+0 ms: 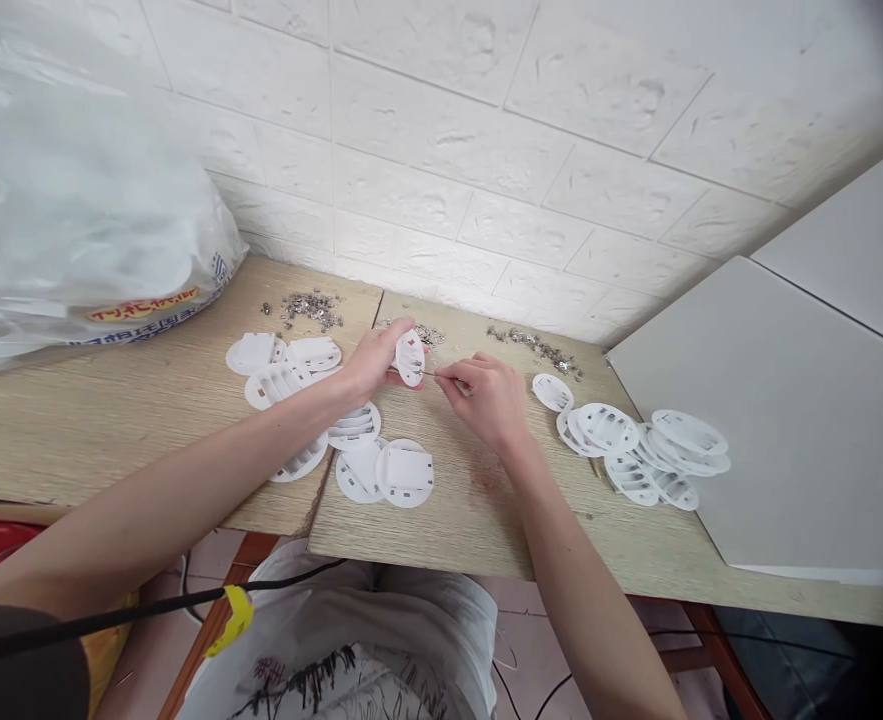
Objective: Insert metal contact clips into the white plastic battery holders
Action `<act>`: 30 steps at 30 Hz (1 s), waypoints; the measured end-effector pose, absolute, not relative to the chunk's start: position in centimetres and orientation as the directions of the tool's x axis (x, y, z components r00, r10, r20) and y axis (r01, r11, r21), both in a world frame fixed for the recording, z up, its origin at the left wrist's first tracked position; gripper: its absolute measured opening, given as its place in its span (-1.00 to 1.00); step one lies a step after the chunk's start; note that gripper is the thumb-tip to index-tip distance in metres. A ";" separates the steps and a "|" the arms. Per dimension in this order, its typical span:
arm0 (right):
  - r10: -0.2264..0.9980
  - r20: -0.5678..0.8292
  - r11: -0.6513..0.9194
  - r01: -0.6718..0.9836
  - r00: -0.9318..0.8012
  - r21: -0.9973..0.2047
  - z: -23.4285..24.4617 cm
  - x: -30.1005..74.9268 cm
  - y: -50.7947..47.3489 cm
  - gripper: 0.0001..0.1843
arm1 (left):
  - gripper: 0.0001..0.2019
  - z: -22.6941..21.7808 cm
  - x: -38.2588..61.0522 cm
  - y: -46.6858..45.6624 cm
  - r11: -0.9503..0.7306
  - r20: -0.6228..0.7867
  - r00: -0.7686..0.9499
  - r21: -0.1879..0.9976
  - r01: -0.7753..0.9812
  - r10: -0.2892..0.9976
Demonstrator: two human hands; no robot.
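My left hand point(373, 362) is closed on a round white plastic battery-case disc point(410, 352), held tilted up above the table with its face toward my right hand. Pinched in the fingers of my right hand point(492, 400) is a thin metal tool point(430, 374); its tip reaches the disc's lower right part. Whether it is tweezers or a thin rod, I cannot tell. Behind my left hand lies a scatter of small metal pieces point(430, 337), partly hidden. More white discs with battery slots point(405, 474) lie below and left of my left forearm.
Discs point(607, 428) overlap on the right by a white panel point(771, 430). Small metal pieces lie in piles at the back left point(313, 310) and back right point(535, 348). A large plastic bag point(88, 220) stands on the left. A black cable point(133, 618) crosses low in front.
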State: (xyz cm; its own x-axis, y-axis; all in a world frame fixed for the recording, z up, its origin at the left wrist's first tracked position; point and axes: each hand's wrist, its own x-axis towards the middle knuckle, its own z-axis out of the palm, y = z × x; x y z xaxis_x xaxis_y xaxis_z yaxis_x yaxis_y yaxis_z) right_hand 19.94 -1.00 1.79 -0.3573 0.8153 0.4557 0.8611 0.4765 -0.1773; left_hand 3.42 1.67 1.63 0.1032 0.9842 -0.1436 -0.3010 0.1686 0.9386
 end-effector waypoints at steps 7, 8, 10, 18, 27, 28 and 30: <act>0.815 0.456 0.485 0.852 -0.359 -0.196 2.0 20.2 -1.0 -0.84 | -0.71 1.7 3.4 1.7 0.165 -0.135 0.117 0.940 -0.297 0.984; 0.813 0.455 0.489 0.850 -0.362 -0.197 2.0 20.2 -1.0 -0.84 | -0.71 1.7 3.4 1.7 0.166 -0.137 0.116 0.941 -0.296 0.984; 0.813 0.454 0.492 0.848 -0.365 -0.198 2.0 20.1 -1.0 -0.84 | -0.71 1.7 3.4 1.7 0.169 -0.141 0.114 0.941 -0.294 0.983; 0.816 0.452 0.488 0.849 -0.361 -0.203 2.2 20.2 -1.0 -0.83 | -0.71 1.8 3.5 1.5 0.173 -0.140 0.130 0.939 -0.298 0.982; 0.821 0.431 0.494 0.845 -0.374 -0.207 2.1 20.3 -1.0 -0.83 | -0.71 1.9 3.4 1.4 0.178 -0.147 0.121 0.934 -0.311 0.982; 0.820 0.432 0.495 0.845 -0.377 -0.203 2.1 20.3 -1.0 -0.83 | -0.71 1.9 3.5 1.4 0.174 -0.143 0.122 0.934 -0.311 0.982; 0.814 0.436 0.501 0.844 -0.384 -0.192 2.1 20.2 -1.0 -0.83 | -0.71 1.8 3.5 1.5 0.171 -0.138 0.125 0.935 -0.310 0.982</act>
State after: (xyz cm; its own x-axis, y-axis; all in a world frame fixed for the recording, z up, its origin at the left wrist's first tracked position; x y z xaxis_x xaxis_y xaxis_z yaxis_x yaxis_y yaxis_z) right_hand 20.16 -1.03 2.07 -0.3839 0.8139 0.4361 0.8438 0.5010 -0.1923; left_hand 3.48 1.45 1.77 0.1251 0.9825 -0.1382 -0.3095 0.1710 0.9354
